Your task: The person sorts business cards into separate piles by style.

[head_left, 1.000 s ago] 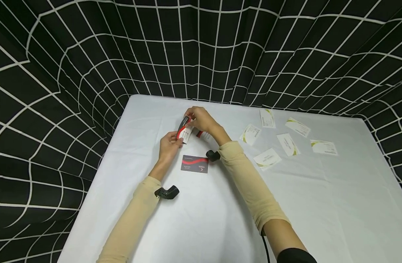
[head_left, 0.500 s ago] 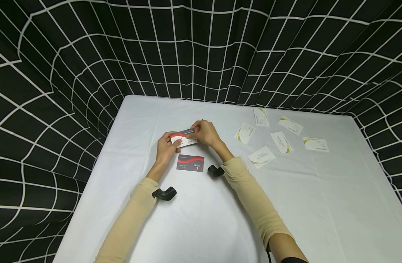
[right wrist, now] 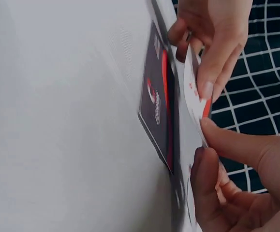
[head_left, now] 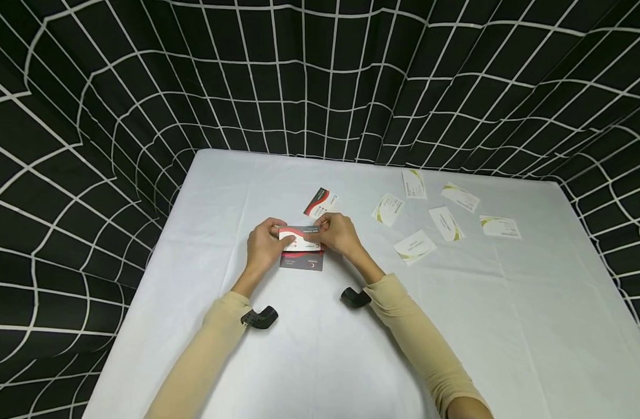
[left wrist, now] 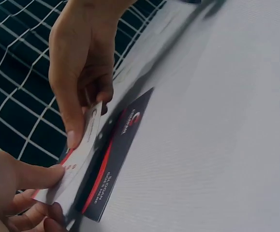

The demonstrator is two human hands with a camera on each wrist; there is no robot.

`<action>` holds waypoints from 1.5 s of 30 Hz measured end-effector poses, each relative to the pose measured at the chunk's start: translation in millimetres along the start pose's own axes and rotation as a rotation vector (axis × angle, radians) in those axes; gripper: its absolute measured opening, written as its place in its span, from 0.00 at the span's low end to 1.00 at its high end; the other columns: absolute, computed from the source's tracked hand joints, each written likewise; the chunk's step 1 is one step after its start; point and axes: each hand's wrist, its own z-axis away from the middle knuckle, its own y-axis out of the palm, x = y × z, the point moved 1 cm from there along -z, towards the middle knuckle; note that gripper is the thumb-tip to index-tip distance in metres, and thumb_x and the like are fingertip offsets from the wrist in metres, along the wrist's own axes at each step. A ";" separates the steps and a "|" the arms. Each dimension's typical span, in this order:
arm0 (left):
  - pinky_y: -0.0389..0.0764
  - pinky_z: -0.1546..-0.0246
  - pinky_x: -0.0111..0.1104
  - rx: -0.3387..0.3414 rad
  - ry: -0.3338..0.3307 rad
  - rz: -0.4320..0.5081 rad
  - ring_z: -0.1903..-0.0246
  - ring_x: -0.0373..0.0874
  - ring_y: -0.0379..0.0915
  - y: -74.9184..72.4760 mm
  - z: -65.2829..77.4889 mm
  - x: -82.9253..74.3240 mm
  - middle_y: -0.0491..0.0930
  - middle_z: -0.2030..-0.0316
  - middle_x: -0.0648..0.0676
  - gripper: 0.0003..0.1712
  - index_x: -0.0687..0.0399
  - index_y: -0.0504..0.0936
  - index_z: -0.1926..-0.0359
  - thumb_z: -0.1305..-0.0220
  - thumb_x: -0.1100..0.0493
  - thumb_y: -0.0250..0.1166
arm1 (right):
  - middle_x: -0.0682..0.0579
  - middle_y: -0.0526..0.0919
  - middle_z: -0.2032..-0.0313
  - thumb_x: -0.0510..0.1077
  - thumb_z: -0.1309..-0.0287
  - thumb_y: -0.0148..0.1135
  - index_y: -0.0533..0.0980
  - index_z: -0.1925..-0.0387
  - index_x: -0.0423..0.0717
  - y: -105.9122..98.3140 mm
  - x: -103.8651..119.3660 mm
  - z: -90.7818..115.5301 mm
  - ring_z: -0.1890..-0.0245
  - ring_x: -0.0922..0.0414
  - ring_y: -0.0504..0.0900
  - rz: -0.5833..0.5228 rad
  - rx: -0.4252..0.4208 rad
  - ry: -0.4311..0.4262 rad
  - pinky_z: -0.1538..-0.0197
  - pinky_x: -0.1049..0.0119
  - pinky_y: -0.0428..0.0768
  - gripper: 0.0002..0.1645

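Note:
My left hand (head_left: 262, 244) and right hand (head_left: 341, 233) pinch opposite ends of a white, red and dark grey business card (head_left: 304, 245), thumbs on its printed face. The card bows slightly between them in the left wrist view, where its white face (left wrist: 89, 133) is plain. Flat on the table just nearer to me lies a dark grey business card (head_left: 301, 265) with a red wave; the held card overlaps its far edge in the head view. Beyond the right fingers lies another red, black and white business card (head_left: 322, 203), turned at a slant.
Several white business cards with green-yellow curves, among them a nearer one (head_left: 415, 247) and a far-right one (head_left: 500, 227), are scattered right of my hands. A white cloth (head_left: 278, 361) covers the table. Black grid-patterned curtain (head_left: 320, 87) hangs behind its far edge.
The held card has swung from a steep slant to level and come nearer to me, over the dark card. The right hand has moved down, uncovering the slanted card behind it.

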 end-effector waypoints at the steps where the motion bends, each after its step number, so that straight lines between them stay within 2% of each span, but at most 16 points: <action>1: 0.66 0.78 0.31 0.005 0.011 -0.026 0.80 0.41 0.66 -0.1 2.3 -0.5 0.78 0.78 0.53 0.19 0.58 0.78 0.59 0.55 0.61 0.72 | 0.54 0.76 0.86 0.51 0.62 0.73 0.77 0.70 0.46 0.4 -0.8 4.1 0.86 0.60 0.73 -0.002 0.005 0.014 0.77 0.70 0.67 0.18; 8: 0.63 0.83 0.31 0.016 0.072 -0.163 0.85 0.39 0.61 -2.4 16.1 -9.5 0.72 0.83 0.49 0.19 0.58 0.79 0.60 0.55 0.58 0.72 | 0.53 0.76 0.87 0.51 0.62 0.73 0.77 0.68 0.46 0.9 0.2 25.5 0.87 0.58 0.76 0.003 0.020 0.039 0.76 0.69 0.68 0.20; 13: 0.62 0.85 0.31 0.025 0.083 -0.233 0.86 0.39 0.61 0.1 21.8 -9.8 0.71 0.84 0.48 0.19 0.56 0.79 0.60 0.55 0.57 0.72 | 0.53 0.75 0.89 0.50 0.62 0.73 0.76 0.69 0.46 3.5 -2.0 33.0 0.88 0.58 0.75 -0.003 0.029 0.046 0.77 0.70 0.68 0.19; 19: 0.65 0.85 0.31 0.033 0.106 -0.304 0.85 0.40 0.65 4.5 22.5 -6.0 0.73 0.83 0.48 0.18 0.54 0.79 0.60 0.54 0.55 0.71 | 0.54 0.74 0.88 0.50 0.63 0.74 0.77 0.70 0.45 10.1 -9.0 35.4 0.90 0.60 0.73 0.020 -0.005 0.032 0.79 0.69 0.68 0.19; 23: 0.65 0.84 0.32 0.030 0.118 -0.341 0.84 0.40 0.67 5.6 21.4 -4.1 0.74 0.82 0.48 0.19 0.55 0.79 0.60 0.54 0.55 0.72 | 0.54 0.73 0.90 0.50 0.62 0.73 0.77 0.69 0.45 13.8 -11.0 35.5 0.91 0.60 0.71 0.036 -0.014 0.019 0.80 0.69 0.67 0.19; 28: 0.66 0.83 0.33 0.044 0.103 -0.365 0.82 0.42 0.68 6.3 21.6 -2.4 0.74 0.81 0.50 0.19 0.55 0.78 0.60 0.55 0.55 0.72 | 0.54 0.73 0.91 0.50 0.62 0.73 0.76 0.68 0.43 15.4 -10.3 36.1 0.91 0.60 0.71 0.057 -0.017 0.002 0.83 0.70 0.66 0.20; 33: 0.68 0.80 0.35 0.059 0.094 -0.395 0.79 0.45 0.70 7.1 21.5 -2.4 0.74 0.77 0.53 0.21 0.55 0.77 0.60 0.55 0.53 0.72 | 0.53 0.74 0.87 0.51 0.63 0.74 0.76 0.69 0.44 14.5 -9.4 37.5 0.88 0.60 0.70 0.079 -0.027 0.027 0.83 0.70 0.65 0.21; 37: 0.66 0.82 0.34 0.072 0.089 -0.398 0.82 0.43 0.69 7.6 21.3 -1.7 0.73 0.81 0.51 0.19 0.54 0.78 0.60 0.54 0.53 0.71 | 0.54 0.74 0.88 0.52 0.63 0.73 0.76 0.75 0.46 14.7 -9.5 38.2 0.87 0.61 0.69 0.074 -0.019 0.036 0.82 0.70 0.64 0.18; 41: 0.65 0.84 0.33 0.077 0.090 -0.382 0.85 0.41 0.67 7.9 21.8 -0.3 0.73 0.83 0.48 0.18 0.54 0.78 0.60 0.52 0.55 0.70 | 0.57 0.75 0.89 0.51 0.61 0.73 0.79 0.82 0.48 15.1 -9.7 38.3 0.86 0.62 0.70 0.074 -0.015 0.000 0.81 0.70 0.64 0.13; 45: 0.65 0.85 0.33 0.086 0.097 -0.358 0.86 0.41 0.67 8.4 22.7 -0.2 0.72 0.84 0.49 0.16 0.55 0.78 0.60 0.51 0.56 0.69 | 0.58 0.75 0.89 0.49 0.59 0.71 0.80 0.83 0.48 15.6 -10.4 38.4 0.86 0.63 0.70 0.079 -0.013 -0.028 0.81 0.71 0.64 0.11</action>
